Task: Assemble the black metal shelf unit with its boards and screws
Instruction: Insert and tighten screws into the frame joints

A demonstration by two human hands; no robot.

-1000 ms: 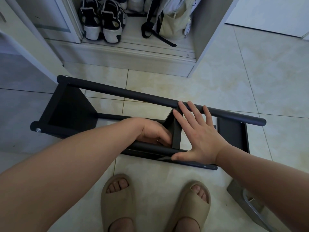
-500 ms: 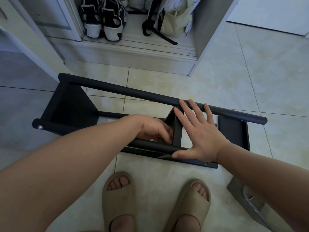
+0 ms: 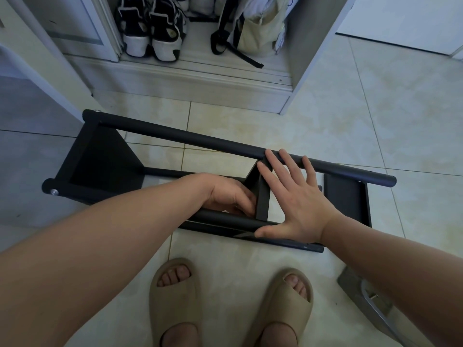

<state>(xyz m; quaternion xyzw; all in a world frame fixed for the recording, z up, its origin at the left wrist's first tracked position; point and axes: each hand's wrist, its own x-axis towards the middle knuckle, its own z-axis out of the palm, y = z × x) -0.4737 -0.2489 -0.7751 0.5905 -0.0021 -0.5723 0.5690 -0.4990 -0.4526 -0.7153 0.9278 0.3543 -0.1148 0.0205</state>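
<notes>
The black shelf unit (image 3: pixel 175 140) lies on its side on the tiled floor (image 3: pixel 275 126). The right hand (image 3: pixel 298 204), flat and spread, spans 2 rails (image 3: pixel 350 169); firm pressure there should steady it. The left hand (image 3: pixel 225 194) curls against the middle board (image 3: pixel 263 196); whether it grips anything is hidden.

A single wide-angle camera rides on the person's head and looks steeply down and a little forward, over both forearms, to the tiled floor (image 3: pixel 325 136). It is near: the person's sandalled feet (image 3: pixel 175 296) fill the bottom edge, and just past them the black shelf frame (image 3: pixel 175 137) crosses the middle, with the left hand (image 3: pixel 230 196) and right hand (image 3: pixel 298 204) at it within arm's reach. The top edge takes in the foot of an open cabinet (image 3: pixel 190 83) holding sneakers (image 3: pixel 150 33).
</notes>
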